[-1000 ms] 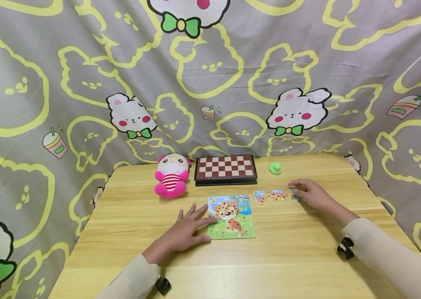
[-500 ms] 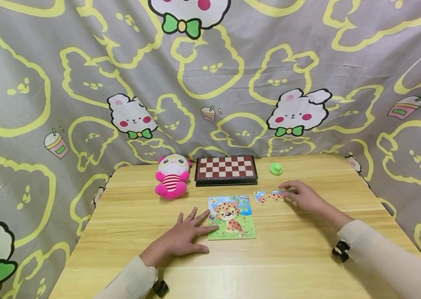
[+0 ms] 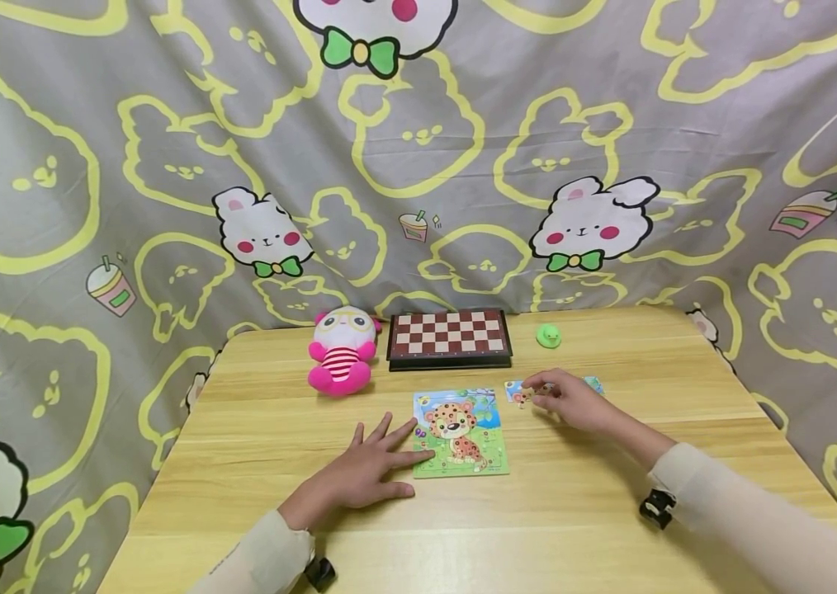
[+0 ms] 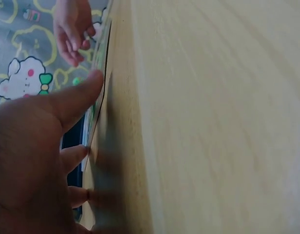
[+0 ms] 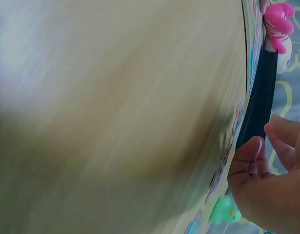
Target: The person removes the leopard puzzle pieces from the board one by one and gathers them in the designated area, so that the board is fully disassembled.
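Observation:
A square leopard jigsaw puzzle (image 3: 461, 433) lies flat on the wooden table. My left hand (image 3: 365, 472) rests beside it with fingers spread, the fingertips at the puzzle's left edge; the left wrist view shows its thumb (image 4: 79, 100) stretched out straight. Right of the puzzle is a row of loose jigsaw pieces, among them a blue-topped piece (image 3: 513, 386) at the left end and a blue and green piece (image 3: 594, 384) at the right end. My right hand (image 3: 574, 402) hovers over this row, hiding its middle. Its fingers (image 5: 250, 148) are loosely bent, with nothing visible between them and the thumb.
Behind the puzzle stands a folded chessboard box (image 3: 450, 338). A pink plush panda (image 3: 342, 351) sits to its left, and a small green duck toy (image 3: 548, 336) to its right. A patterned curtain (image 3: 418, 264) hangs along the table's far edge.
My right hand has travelled left along the row of pieces, uncovering the right-end piece. My left hand slid slightly toward me early on, then stayed still.

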{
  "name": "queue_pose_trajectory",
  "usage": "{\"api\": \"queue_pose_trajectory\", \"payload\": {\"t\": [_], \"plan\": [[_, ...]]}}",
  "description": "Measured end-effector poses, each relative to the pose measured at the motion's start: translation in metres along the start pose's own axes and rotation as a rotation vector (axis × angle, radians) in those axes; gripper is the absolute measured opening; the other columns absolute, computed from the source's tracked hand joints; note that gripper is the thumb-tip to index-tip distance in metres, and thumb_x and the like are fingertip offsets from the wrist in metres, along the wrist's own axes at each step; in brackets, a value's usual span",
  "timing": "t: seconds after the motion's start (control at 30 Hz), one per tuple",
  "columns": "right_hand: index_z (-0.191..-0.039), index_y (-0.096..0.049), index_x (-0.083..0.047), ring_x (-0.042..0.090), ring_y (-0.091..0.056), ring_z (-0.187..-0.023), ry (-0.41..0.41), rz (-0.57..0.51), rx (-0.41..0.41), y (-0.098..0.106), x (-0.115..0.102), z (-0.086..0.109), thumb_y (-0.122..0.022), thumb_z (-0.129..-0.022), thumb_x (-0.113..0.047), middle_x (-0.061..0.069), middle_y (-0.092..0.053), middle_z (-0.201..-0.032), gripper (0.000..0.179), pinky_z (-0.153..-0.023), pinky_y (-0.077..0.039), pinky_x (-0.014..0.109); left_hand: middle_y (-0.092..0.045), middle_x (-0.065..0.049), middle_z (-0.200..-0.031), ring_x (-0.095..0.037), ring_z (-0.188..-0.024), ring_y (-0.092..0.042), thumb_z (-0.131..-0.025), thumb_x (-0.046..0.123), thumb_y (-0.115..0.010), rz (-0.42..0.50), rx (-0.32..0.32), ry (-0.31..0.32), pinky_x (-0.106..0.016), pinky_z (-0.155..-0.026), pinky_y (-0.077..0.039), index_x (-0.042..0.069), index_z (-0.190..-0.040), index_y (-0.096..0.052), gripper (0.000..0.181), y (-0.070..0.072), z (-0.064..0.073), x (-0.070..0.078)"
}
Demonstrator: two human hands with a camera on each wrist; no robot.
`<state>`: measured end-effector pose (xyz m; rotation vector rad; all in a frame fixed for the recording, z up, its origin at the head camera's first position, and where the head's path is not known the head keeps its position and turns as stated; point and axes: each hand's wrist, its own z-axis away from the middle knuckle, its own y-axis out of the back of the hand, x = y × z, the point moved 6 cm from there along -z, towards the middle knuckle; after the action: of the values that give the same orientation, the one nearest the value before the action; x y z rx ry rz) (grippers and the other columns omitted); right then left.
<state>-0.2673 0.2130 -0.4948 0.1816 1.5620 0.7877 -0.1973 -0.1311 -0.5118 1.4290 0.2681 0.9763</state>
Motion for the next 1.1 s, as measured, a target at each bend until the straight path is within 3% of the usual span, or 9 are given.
{"api": "queue_pose_trajectory", "payload": {"t": [0.37, 0.6, 1.1], "plan": [[-0.130, -0.067, -0.004, 0.022, -0.057, -0.094, 0.047, 0.003, -0.045, -0.029, -0.018, -0.007, -0.062, -0.103, -0.009, 0.016, -0.062, -0.125, 0.028, -0.070, -0.052, 0.030, -0.024, -0.004, -0.171, -0.054, -0.153, -0.013, -0.104, 0.045, -0.057, 0.035, 0.093, 0.015, -0.085, -0.108, -0.010, 0.044, -0.147, -0.056, 0.042, 0.004, -0.004, 0.003], [-0.129, -0.067, -0.004, 0.021, -0.058, -0.094, 0.087, -0.006, -0.075, -0.046, -0.030, -0.014, -0.062, -0.103, -0.009, 0.016, -0.061, -0.127, 0.027, -0.071, -0.052, 0.030, -0.032, -0.006, -0.168, -0.055, -0.151, -0.020, -0.102, 0.043, -0.062, -0.020, 0.141, 0.035, -0.087, -0.104, -0.017, 0.044, -0.142, -0.061, 0.040, 0.005, -0.007, 0.005], [-0.128, -0.067, -0.002, 0.017, -0.062, -0.092, 0.149, -0.016, -0.134, -0.076, -0.052, -0.030, -0.062, -0.103, -0.007, 0.014, -0.067, -0.122, 0.026, -0.075, -0.052, 0.030, -0.032, -0.006, -0.168, -0.056, -0.149, -0.023, -0.102, 0.045, -0.061, -0.057, 0.148, 0.035, -0.088, -0.101, -0.022, 0.044, -0.142, -0.061, 0.040, 0.006, -0.008, 0.007]]}}
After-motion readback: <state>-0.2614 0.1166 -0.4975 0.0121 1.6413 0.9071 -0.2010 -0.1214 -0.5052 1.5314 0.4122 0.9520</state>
